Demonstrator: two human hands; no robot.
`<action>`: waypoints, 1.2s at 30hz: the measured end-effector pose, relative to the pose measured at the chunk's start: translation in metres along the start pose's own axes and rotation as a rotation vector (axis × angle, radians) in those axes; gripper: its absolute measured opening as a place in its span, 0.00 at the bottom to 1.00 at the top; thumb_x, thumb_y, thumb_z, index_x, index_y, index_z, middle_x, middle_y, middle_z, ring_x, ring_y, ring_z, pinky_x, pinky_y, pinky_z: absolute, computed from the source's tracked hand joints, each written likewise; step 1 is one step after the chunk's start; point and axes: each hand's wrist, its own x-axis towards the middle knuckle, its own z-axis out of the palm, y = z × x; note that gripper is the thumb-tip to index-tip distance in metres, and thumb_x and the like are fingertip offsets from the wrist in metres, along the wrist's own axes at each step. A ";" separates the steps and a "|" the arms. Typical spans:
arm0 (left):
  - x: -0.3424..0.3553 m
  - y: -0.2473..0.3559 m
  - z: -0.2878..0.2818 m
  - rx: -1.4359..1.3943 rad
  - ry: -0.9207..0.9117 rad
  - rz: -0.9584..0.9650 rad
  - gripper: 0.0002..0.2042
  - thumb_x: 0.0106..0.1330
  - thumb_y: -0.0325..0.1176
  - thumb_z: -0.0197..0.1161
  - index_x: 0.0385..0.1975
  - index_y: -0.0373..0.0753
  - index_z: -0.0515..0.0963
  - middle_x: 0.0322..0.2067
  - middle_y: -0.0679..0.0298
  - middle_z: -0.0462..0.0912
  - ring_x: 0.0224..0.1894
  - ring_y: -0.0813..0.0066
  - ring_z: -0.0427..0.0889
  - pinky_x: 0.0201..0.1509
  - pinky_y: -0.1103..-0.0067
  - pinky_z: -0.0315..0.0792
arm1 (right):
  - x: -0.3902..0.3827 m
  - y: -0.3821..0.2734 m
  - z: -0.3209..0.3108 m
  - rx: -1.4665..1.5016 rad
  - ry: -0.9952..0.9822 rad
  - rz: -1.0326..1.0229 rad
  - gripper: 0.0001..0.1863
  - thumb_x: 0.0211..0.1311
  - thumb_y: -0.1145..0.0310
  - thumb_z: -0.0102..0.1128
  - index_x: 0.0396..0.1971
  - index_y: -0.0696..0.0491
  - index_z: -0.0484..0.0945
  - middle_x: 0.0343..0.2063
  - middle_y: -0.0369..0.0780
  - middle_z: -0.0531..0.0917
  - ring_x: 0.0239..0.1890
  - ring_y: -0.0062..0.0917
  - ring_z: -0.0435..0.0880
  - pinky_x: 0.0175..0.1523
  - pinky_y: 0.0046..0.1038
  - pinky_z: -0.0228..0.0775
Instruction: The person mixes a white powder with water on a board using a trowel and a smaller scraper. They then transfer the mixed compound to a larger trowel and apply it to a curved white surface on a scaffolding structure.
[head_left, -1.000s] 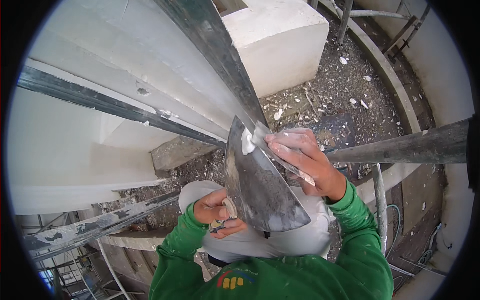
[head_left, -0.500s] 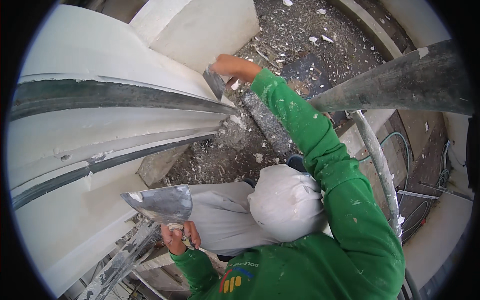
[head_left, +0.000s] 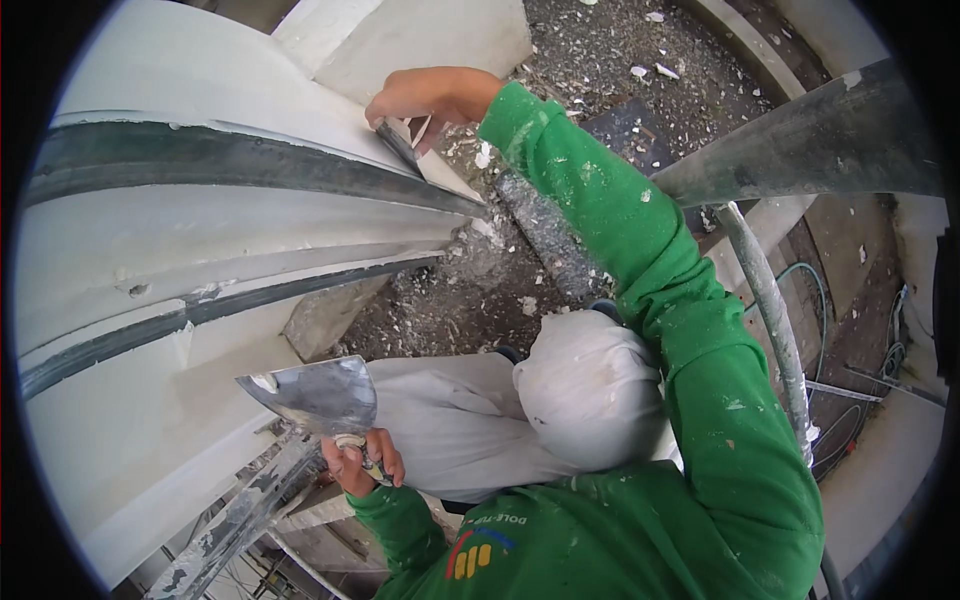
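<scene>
My left hand point(head_left: 362, 464) is closed around the handle of a wide putty knife point(head_left: 330, 398), low and close to my body. Its blade is raised flat, with a lump of white plaster at one corner. Farther ahead, my right hand point(head_left: 432, 95) grips a flat metal scraper point(head_left: 400, 147) by its upper part, fingers curled. The scraper lies along the white wall's edge, just above a long dark strip point(head_left: 250, 160); whether it touches the wall I cannot tell. Part of the scraper is hidden by my fingers.
A second dark strip point(head_left: 240, 308) runs lower along the wall. A thick grey pipe point(head_left: 810, 145) and a thinner plaster-spattered pole point(head_left: 765, 290) stand at the right. White chips litter the dirty floor point(head_left: 590, 60). A worn beam point(head_left: 230, 520) crosses at the lower left.
My right hand has moved up and left along the wall edge with the scraper, which is now tilted differently. My left hand still holds the putty knife in nearly the same place.
</scene>
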 end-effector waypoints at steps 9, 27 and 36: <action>0.014 0.001 -0.002 0.009 -0.102 -0.046 0.05 0.74 0.34 0.45 0.43 0.49 0.58 0.28 0.52 0.64 0.16 0.63 0.69 0.06 0.72 0.71 | -0.028 -0.084 -0.003 0.028 0.006 -0.225 0.29 0.52 0.57 0.57 0.47 0.67 0.73 0.48 0.52 0.73 0.31 0.33 0.82 0.40 0.27 0.83; 0.026 0.000 0.014 -0.012 -0.128 -0.022 0.14 0.73 0.33 0.47 0.53 0.38 0.56 0.27 0.55 0.65 0.17 0.67 0.70 0.07 0.74 0.70 | -0.154 -0.241 -0.014 0.041 0.053 -0.641 0.24 0.66 0.65 0.45 0.51 0.73 0.68 0.42 0.59 0.79 0.35 0.37 0.87 0.41 0.27 0.83; 0.039 0.010 0.051 -0.293 -0.295 0.049 0.13 0.72 0.36 0.49 0.50 0.37 0.61 0.21 0.59 0.63 0.13 0.70 0.68 0.05 0.75 0.69 | -0.167 -0.106 0.036 0.122 0.715 -1.291 0.13 0.68 0.73 0.51 0.48 0.61 0.76 0.36 0.42 0.81 0.34 0.25 0.80 0.39 0.24 0.69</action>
